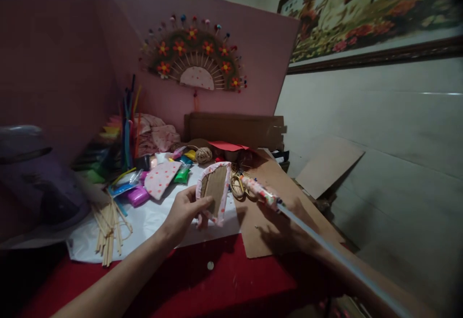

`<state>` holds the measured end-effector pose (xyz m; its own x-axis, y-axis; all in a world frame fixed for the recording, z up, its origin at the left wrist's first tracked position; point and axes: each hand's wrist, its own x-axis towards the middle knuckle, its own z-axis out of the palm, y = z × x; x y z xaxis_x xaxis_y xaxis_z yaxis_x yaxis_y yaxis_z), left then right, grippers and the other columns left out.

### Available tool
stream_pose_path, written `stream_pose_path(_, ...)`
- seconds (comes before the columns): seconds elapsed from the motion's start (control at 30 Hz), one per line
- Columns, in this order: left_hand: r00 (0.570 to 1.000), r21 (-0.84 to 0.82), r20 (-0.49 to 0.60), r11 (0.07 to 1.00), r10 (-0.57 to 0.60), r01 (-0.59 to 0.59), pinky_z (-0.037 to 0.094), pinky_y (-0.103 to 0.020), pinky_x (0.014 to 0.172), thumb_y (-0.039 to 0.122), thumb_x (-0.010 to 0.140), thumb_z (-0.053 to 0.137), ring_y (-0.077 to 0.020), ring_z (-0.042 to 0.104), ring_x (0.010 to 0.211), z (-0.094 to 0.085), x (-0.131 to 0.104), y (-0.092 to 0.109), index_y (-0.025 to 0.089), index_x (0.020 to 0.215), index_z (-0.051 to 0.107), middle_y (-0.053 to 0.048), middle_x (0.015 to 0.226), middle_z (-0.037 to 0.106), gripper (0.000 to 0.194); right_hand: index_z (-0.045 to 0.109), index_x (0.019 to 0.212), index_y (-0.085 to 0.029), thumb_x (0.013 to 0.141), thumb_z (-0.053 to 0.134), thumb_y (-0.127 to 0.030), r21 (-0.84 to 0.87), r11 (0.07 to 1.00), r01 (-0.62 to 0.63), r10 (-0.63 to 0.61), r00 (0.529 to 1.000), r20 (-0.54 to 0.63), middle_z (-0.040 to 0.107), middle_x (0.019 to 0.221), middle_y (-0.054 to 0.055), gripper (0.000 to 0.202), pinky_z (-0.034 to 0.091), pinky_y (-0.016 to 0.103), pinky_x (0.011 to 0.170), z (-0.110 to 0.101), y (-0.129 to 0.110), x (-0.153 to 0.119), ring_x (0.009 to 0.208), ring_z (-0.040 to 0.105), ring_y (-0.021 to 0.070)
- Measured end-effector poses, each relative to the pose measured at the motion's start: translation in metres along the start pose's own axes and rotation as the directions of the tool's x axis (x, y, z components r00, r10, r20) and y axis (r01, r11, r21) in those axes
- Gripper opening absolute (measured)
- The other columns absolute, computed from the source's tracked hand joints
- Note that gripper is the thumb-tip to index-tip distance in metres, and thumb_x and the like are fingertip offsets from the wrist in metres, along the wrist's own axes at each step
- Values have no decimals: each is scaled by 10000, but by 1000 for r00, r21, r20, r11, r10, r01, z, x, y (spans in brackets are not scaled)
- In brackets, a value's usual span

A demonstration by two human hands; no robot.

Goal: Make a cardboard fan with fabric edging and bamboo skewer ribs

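My left hand (188, 209) is closed on a half-round cardboard piece (215, 190), thumb on its bare brown face. White fabric with pink dots is folded over the edge of that piece. My right hand (285, 224), in shadow, is closed around a glue gun (262, 192) with a flower-patterned body. A long translucent glue stick (325, 241) runs out of its back end toward the lower right. The gun's tip points left, a short way from the cardboard piece. A second half-round dotted piece (161, 179) lies on the white sheet, fabric side up.
Wooden sticks (107, 231) lie at left near colourful clay packets (137, 195). Twine (203, 155) sits behind my left hand. A cardboard sheet (260, 238) lies at right on the red table (188, 279). A decorated fan (197, 62) hangs on the pink board. A purple container (36, 178) stands at left.
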<state>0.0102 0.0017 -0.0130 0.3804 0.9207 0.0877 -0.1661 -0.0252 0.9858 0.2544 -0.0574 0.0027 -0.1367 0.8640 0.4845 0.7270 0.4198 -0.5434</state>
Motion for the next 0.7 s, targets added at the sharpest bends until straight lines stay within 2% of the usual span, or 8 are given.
stream_pose_path(0.1, 999, 16, 27, 999, -29, 28, 382, -215, 318, 332, 694, 664, -122, 502, 308, 3, -3, 1, 149, 731, 531, -6, 471, 595, 229, 586, 1007, -207, 782, 494, -252, -59, 994, 97, -95, 995, 38, 651, 769, 52, 247, 413, 285, 593, 5, -13, 1, 676, 587, 200)
stream_pose_path(0.23, 999, 23, 10, 999, -33, 32, 395, -206, 312, 301, 685, 668, -136, 542, 335, 5, -4, 2, 137, 775, 556, -17, 515, 619, 217, 555, 1034, -187, 795, 477, -254, -172, 981, 95, -90, 995, 40, 656, 796, 73, 260, 411, 287, 646, 6, -18, 5, 752, 602, 220)
stream_pose_path(0.4, 998, 49, 54, 999, -14, 12, 398, -207, 310, 300, 708, 647, -127, 530, 330, 6, -6, 1, 131, 781, 556, -23, 525, 622, 206, 549, 989, -182, 811, 456, -259, -286, 952, 112, -111, 994, 19, 648, 827, 70, 215, 365, 273, 588, 9, -11, 5, 678, 582, 196)
stream_pose_path(0.5, 997, 67, 79, 998, 13, -19, 406, -211, 320, 313, 722, 639, -133, 543, 348, 6, -7, 1, 133, 790, 552, -29, 539, 629, 211, 544, 979, -166, 810, 458, -285, -344, 929, 139, -155, 988, -21, 637, 768, 71, 224, 343, 272, 553, 13, -5, 2, 619, 563, 192)
stream_pose_path(0.6, 997, 83, 75, 996, 21, -27, 420, -222, 336, 324, 728, 637, -140, 551, 356, 6, -6, 1, 135, 802, 550, -31, 535, 629, 220, 535, 969, -159, 790, 480, -297, -326, 921, 214, -240, 970, -41, 621, 721, 68, 232, 352, 272, 550, 15, 0, -1, 611, 561, 197)
stream_pose_path(0.7, 997, 93, 70, 995, 22, -28, 420, -222, 340, 332, 724, 644, -138, 550, 361, 6, -5, 0, 137, 807, 555, -26, 533, 626, 230, 545, 971, -164, 795, 483, -296, -230, 934, 273, -297, 952, -72, 613, 721, 62, 229, 370, 266, 560, 17, 3, -2, 616, 554, 186)
